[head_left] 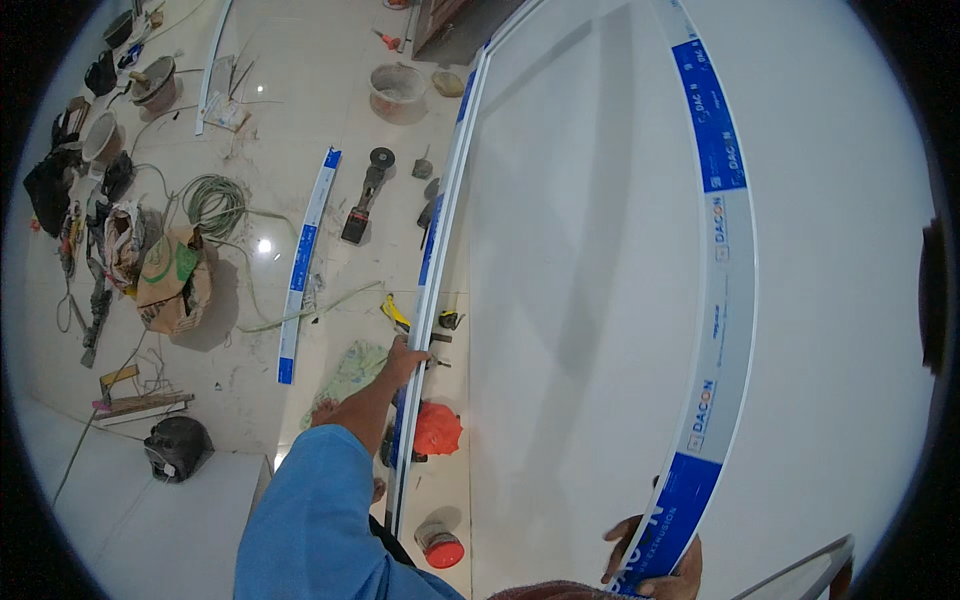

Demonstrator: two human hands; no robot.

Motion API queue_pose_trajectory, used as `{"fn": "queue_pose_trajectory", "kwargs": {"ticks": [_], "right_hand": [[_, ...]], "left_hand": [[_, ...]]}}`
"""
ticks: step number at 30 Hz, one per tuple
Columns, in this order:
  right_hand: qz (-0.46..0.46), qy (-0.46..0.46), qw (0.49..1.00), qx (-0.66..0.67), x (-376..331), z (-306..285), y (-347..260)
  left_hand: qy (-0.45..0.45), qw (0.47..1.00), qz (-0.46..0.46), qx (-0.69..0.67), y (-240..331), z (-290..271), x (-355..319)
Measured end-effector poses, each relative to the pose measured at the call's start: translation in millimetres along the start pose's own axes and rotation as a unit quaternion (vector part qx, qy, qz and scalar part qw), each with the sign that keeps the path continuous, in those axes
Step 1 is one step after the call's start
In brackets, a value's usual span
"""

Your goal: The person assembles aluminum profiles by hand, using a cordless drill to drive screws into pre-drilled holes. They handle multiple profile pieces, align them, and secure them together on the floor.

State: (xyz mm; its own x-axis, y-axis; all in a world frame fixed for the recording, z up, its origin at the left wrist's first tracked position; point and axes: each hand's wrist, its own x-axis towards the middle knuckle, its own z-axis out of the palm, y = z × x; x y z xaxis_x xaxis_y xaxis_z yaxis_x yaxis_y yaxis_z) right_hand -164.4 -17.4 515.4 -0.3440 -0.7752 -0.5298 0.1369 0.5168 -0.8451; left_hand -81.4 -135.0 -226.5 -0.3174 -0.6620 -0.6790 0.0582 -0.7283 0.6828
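Observation:
My left hand (405, 362), at the end of a blue sleeve, is wrapped round a long narrow white profile (445, 215) with blue film on its side. Near the lower edge, my right hand (680, 578) grips the near end of a wide strip (725, 260) covered in blue and clear printed film. Its fingers show on one side of the strip and the rest of the hand on the other. The strip runs away from me in front of a smooth white surface (560, 300). Both far ends reach the top edge of the view.
On the tiled floor lie a cordless angle grinder (370, 195), a shorter film-covered strip (308, 265) and a coiled hose or cable (215, 205). Buckets (398, 92), a brown sack (175, 285) and tools stand farther left. A red-lidded jar (440, 547) and a red bag (438, 430) are close by.

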Motion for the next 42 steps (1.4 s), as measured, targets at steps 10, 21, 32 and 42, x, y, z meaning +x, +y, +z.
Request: {"fn": "queue_pose_trajectory", "kwargs": {"ticks": [10,21,32,42], "right_hand": [[-0.051,0.126,0.991,0.013,150,13,25],[-0.137,0.111,0.984,-0.032,213,33,84],[-0.139,0.113,0.982,-0.061,289,21,122],[-0.123,0.028,0.991,-0.052,340,14,141]], "left_hand": [[-0.035,0.996,-0.071,-0.030,17,38,77],[-0.108,0.992,-0.002,-0.070,52,40,210],[-0.081,0.996,0.044,0.001,19,34,309],[-0.083,0.984,0.155,-0.041,23,-27,301]]}}
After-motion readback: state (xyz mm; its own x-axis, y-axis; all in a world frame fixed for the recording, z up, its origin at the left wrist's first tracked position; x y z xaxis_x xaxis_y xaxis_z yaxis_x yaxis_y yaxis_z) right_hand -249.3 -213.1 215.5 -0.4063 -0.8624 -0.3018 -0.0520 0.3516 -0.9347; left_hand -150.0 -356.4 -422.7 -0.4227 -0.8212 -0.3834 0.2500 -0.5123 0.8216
